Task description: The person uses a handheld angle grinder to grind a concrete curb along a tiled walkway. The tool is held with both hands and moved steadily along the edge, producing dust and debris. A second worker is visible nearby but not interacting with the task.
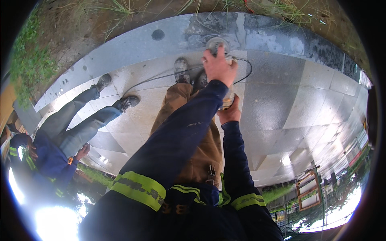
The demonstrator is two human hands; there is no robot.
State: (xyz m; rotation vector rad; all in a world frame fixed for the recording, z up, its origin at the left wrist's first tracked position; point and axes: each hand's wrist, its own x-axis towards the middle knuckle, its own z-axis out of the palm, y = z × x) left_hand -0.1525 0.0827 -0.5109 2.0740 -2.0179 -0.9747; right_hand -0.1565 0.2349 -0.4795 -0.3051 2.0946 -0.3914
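Observation:
A power tool that looks like an angle grinder rests its round head (216,43) on the grey stone kerb (173,38). My left hand (220,66) is over the front of the tool, its fingers bent around the part just behind the head. Farther back, my right hand (230,111) is wrapped around the dusty rear body (228,99). The left hand and sleeve hide much of the tool's middle. A black cable (250,68) loops out to the right beside it and runs left across the paving near my shoes (181,69).
Another person (60,132) in dark work clothes and jeans is on the left, with shoes close to the cable. Wet, shiny paving slabs (273,96) spread to the right. Soil and grass (120,12) lie beyond the kerb. A wooden frame (309,190) stands lower right.

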